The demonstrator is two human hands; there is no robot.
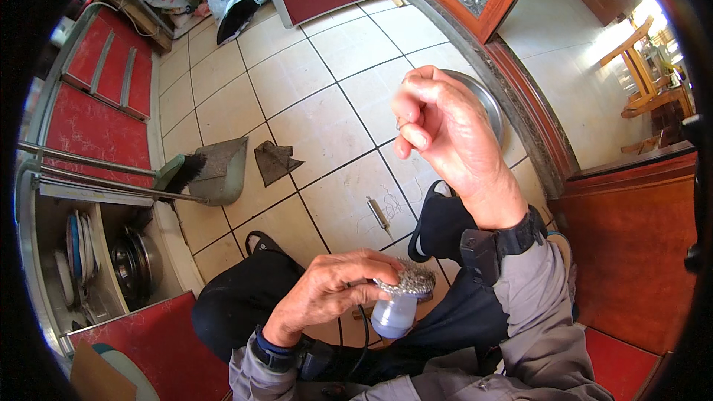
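My left hand (338, 286) is low in front of me, its fingers closed on a silvery steel wool scourer (405, 279). Directly below the scourer is a translucent, bluish, cup-like plastic piece (394, 317); whether the two are joined is unclear. My right hand (454, 130) is raised higher and to the right, its fingers curled in toward the thumb. Anything it pinches is too small or too hidden to make out. Between my feet lies a small slim metal tool (378, 212), with thin wire-like strands beside it on the floor.
A dark rag (275, 162), a grey-green dustpan (223, 171) and a broom (180, 176) are on the tiles to the left. A metal basin (490, 104) stands partly behind my right hand. Red cabinets (96, 130) line the left; a wooden door frame (512, 0) is at right.
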